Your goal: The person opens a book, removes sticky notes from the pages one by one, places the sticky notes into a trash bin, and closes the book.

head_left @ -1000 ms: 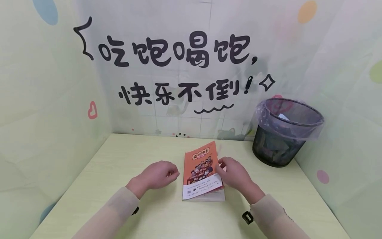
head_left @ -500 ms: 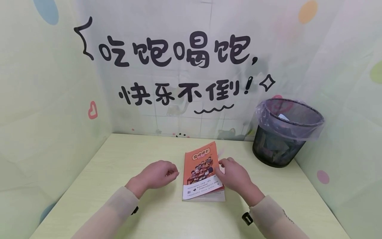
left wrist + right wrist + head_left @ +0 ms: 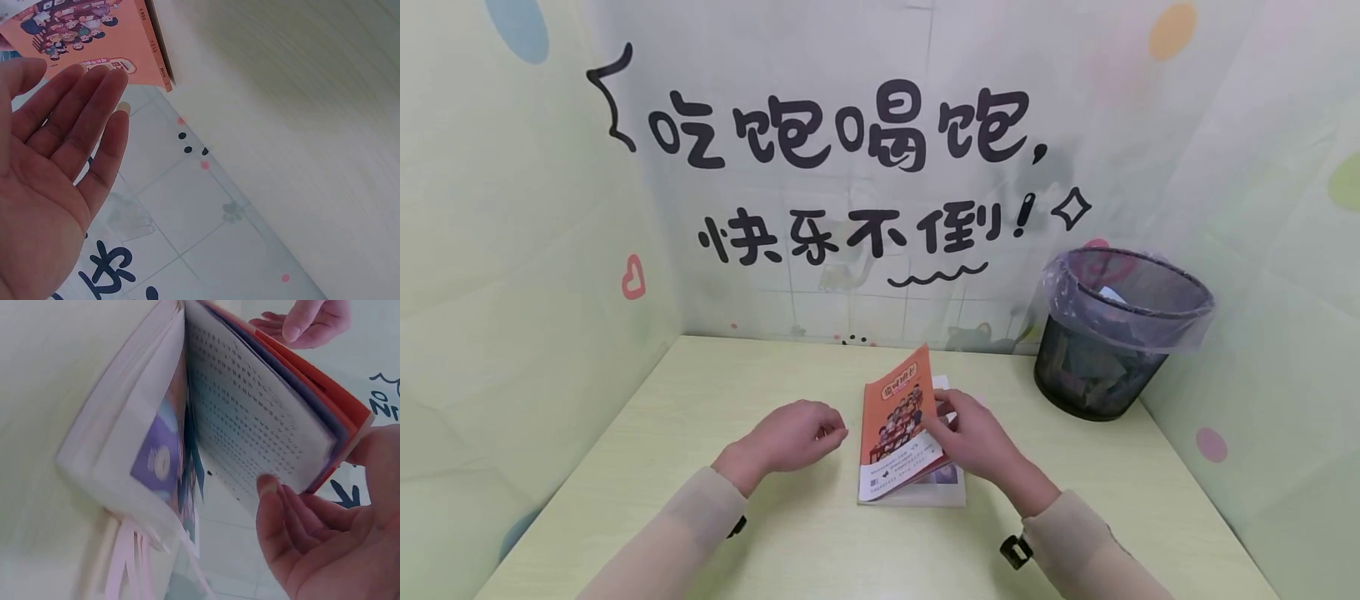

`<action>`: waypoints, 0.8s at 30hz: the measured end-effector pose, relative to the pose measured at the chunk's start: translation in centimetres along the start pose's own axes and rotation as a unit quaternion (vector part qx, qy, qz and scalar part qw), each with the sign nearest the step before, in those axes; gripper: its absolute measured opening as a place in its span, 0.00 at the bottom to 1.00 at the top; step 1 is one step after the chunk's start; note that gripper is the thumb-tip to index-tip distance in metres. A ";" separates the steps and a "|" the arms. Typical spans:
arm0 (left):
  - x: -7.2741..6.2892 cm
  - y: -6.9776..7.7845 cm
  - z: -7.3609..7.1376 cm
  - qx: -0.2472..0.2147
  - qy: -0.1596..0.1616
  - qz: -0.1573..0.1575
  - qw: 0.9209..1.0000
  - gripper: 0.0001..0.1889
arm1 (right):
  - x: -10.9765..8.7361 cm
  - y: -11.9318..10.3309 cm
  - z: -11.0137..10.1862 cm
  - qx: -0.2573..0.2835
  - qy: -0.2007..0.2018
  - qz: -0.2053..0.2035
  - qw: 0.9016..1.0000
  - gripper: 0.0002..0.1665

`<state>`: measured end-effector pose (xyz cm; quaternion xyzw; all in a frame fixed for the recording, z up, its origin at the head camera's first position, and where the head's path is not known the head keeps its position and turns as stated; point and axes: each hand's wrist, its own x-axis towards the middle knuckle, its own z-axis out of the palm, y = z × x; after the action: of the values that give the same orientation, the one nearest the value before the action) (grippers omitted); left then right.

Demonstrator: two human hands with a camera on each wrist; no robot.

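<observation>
An orange-covered book (image 3: 898, 417) with a white band across its lower cover lies partly opened on the table. My right hand (image 3: 973, 433) pinches the cover and a bunch of pages at the right edge and holds them tilted up. Fingertips rest on a printed page (image 3: 250, 406) in the right wrist view, the thumb behind the orange cover (image 3: 331, 394). Between the halves shows a purple illustrated sheet (image 3: 156, 447). Pink ribbons (image 3: 125, 556) hang from the book's end. My left hand (image 3: 793, 435), fingers loosely bent and holding nothing, hovers left of the book's spine (image 3: 153, 47).
A black mesh wastebasket (image 3: 1097, 367) with a translucent purple liner (image 3: 1150, 329) stands at the back right of the pale table (image 3: 760, 367). Printed fabric walls (image 3: 850, 50) enclose the table at the back and both sides.
My right hand has moved slightly left, raising the cover and pages further, so the inside of the book now shows. The left hand stays nearly still.
</observation>
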<state>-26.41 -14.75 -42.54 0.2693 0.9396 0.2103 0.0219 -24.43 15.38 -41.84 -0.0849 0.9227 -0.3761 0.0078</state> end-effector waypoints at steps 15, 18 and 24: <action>-0.3 -0.1 -2.0 0.045 0.080 0.010 0.996 0.15 | -0.2 1.0 3.6 0.203 -0.174 -0.088 0.960 0.48; -0.1 -0.2 -3.0 0.049 0.109 0.005 0.993 0.15 | -0.5 1.1 4.4 0.191 -0.200 -0.088 0.957 0.51; 0.6 0.1 -4.8 0.046 0.148 0.008 0.988 0.16 | -0.7 0.9 6.0 0.161 -0.248 -0.093 0.951 0.52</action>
<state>-27.62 -16.14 -38.11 0.2433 0.9390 0.2043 -0.1319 -23.44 11.92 -46.79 -0.2582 0.8071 -0.4854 0.2150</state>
